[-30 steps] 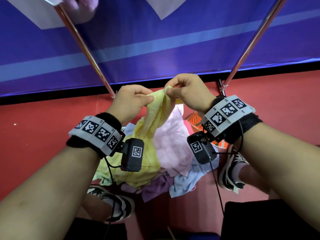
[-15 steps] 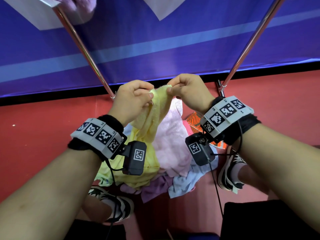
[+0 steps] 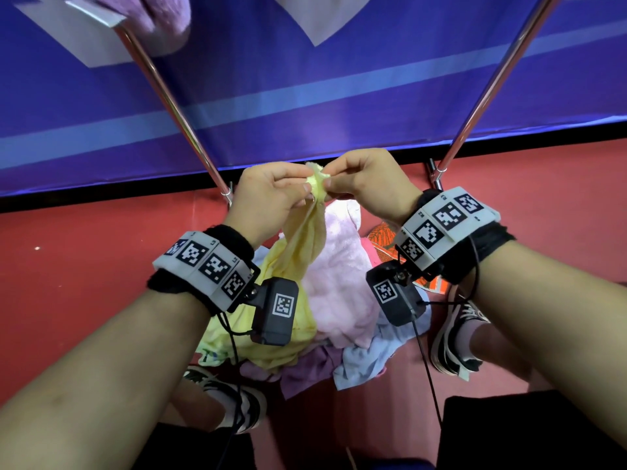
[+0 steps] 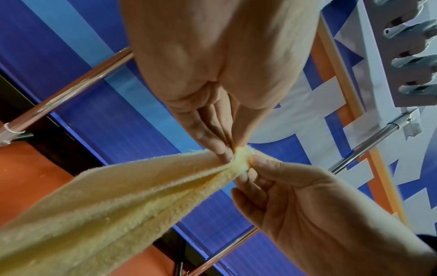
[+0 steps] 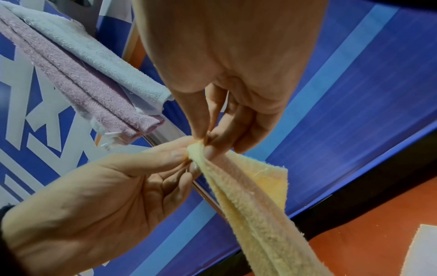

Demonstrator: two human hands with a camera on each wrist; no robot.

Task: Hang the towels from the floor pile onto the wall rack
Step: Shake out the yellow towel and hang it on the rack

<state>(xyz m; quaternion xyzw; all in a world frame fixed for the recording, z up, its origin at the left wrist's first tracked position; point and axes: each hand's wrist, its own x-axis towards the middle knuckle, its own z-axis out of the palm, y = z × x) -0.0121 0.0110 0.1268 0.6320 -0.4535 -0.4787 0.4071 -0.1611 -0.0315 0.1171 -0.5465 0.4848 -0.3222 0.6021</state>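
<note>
A yellow towel (image 3: 302, 245) hangs from both hands down into the floor pile (image 3: 336, 300) of pink, pale blue and purple towels. My left hand (image 3: 271, 195) and my right hand (image 3: 366, 181) both pinch its top corner, fingertips almost touching. The left wrist view has the towel (image 4: 123, 196) stretched down to the left from the pinch, and in the right wrist view the same towel (image 5: 250, 201) runs down to the right. A purple towel (image 5: 94, 91) and a pale blue towel (image 5: 94, 50) hang on the rack's rail. Two chrome rack legs (image 3: 169, 96) slant up the blue wall.
The red floor (image 3: 84, 266) spreads on both sides of the pile. My shoes (image 3: 454, 337) stand either side of it. A black baseboard (image 3: 101, 200) runs under the blue wall panel (image 3: 305, 79). An orange patterned cloth (image 3: 383, 239) lies behind the pile.
The two hands have come closer together at the towel's top edge, and the yellow towel has gathered into a narrow bunch between the fingertips.
</note>
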